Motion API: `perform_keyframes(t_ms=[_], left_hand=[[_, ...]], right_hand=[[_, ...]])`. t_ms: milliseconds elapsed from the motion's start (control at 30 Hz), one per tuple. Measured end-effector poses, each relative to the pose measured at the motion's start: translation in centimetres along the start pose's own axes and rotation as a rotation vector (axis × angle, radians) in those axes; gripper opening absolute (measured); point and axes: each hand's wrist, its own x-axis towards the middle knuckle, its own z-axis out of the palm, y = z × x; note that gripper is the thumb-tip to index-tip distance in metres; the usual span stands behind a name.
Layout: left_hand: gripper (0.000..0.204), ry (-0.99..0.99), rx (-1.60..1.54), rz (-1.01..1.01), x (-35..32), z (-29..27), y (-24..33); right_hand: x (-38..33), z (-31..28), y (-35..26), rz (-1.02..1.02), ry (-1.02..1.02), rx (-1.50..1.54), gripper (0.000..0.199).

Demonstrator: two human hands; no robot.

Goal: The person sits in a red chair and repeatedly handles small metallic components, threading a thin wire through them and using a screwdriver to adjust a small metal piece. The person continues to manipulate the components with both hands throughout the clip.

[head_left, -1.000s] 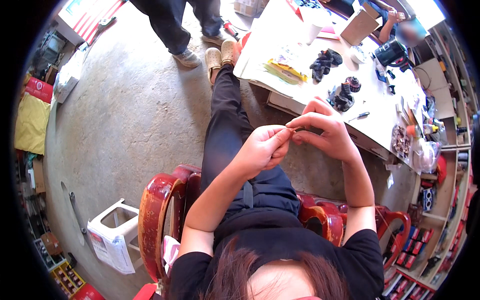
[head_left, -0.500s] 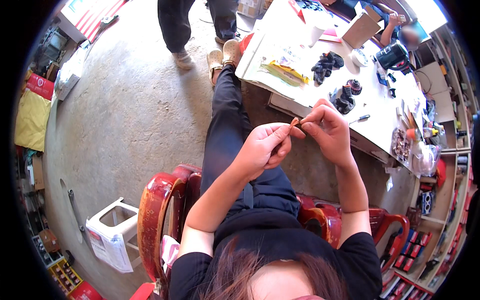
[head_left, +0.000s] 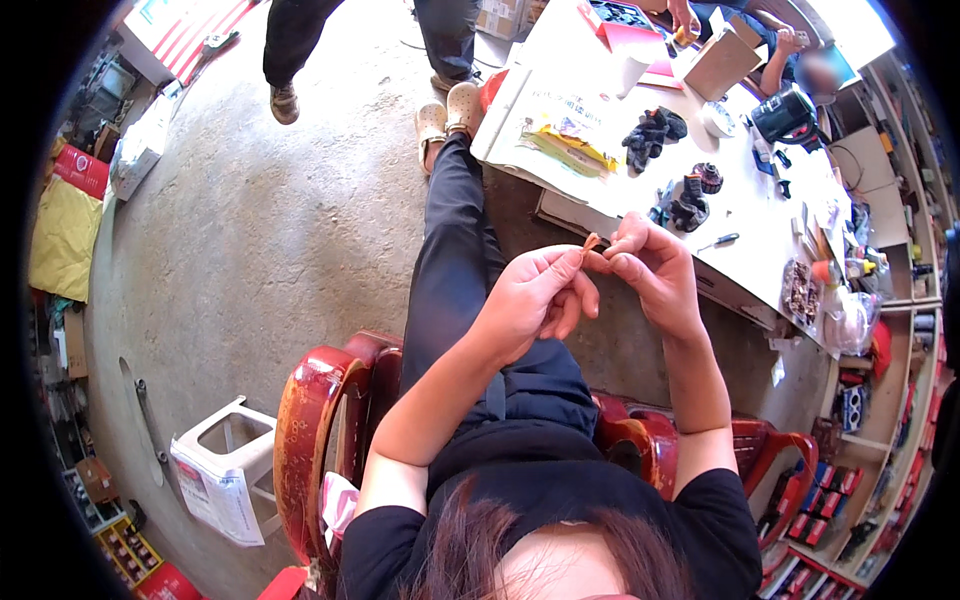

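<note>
Over my lap, both hands come together in front of the table edge. My left hand (head_left: 540, 292) pinches a small, thin orange-brown strip (head_left: 591, 243) between thumb and forefinger, its other fingers loosely curled. Close beside it on the right, my right hand (head_left: 655, 268) has thumb and fingertips pressed together at the strip's other side. Something small and dark shows at those fingertips, too small to name. The strip looks bent or folded; its lower part is hidden by my fingers.
A white table (head_left: 740, 215) holds dark gloves (head_left: 655, 135), a yellow package (head_left: 575, 140), a screwdriver (head_left: 718, 241) and a clear bag of brownish pieces (head_left: 800, 290). Red wooden chair arms (head_left: 318, 420) flank me. A white stool (head_left: 230, 440) stands left. Other people are beyond.
My right hand has dropped slightly, and my left fingers have spread a little. The standing person's foot has shifted left. Another person's hand now shows near the cardboard box.
</note>
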Motion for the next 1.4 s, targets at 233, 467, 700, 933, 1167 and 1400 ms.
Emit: perform_keyframes(t_ms=[233,467,700,933,1167,1400], left_hand=[[0.028,0.016,0.081,0.011,0.1,0.4,-0.2],[0.021,0.028,0.272,0.023,-0.1,0.4,-0.2],[0.013,0.094,0.719,0.201,-0.3,0.3,-0.5],[0.014,0.010,0.671,0.171,-0.8,0.5,0.0],[0.017,-0.150,0.397,0.096,-0.8,0.2,-0.5],[0.019,-0.186,0.184,0.043,-1.0,0.3,0.0]], right_hand=[[0.1,0.4,0.4,-0.022,0.066,-0.213,0.006],[0.5,0.9,-0.4,-0.045,0.054,-0.367,0.007],[1.1,-0.4,-1.1,0.105,-0.122,-0.389,0.007],[1.7,-1.8,-1.2,0.468,-0.301,0.179,0.016],[0.7,-2.1,1.3,0.475,-0.447,0.647,0.015],[0.0,-1.3,1.1,0.410,-0.361,0.639,0.014]])
